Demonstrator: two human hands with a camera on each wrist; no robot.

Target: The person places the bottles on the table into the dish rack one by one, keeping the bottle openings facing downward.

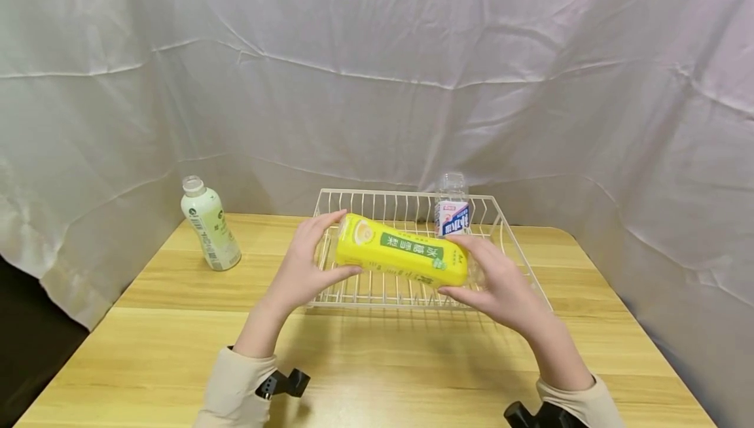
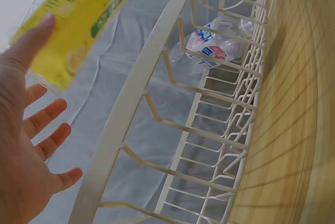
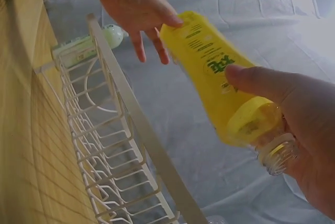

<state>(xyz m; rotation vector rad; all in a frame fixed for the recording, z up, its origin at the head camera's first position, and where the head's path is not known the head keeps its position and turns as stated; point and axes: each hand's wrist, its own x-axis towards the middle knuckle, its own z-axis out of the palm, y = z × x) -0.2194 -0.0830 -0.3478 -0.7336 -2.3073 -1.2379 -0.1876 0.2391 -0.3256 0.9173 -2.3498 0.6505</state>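
Probably light and squeezable, the yellow-wrapped clear plastic bottle (image 1: 406, 251) is held up near the white wire rack (image 2: 131, 103), left hand (image 1: 306, 261) pinching its base, right hand (image 1: 497, 281) gripping its neck end, likely its stiffest holds.

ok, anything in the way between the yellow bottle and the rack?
Nothing visible between the yellow bottle and the rack; the clear bottle is off at the rack's back right.

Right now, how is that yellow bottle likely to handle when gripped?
The yellow bottle is probably light: no liquid shows in its clear, threaded neck. It may dent if squeezed hard, since it looks like plastic. Its smooth label could slip in a loose grip.
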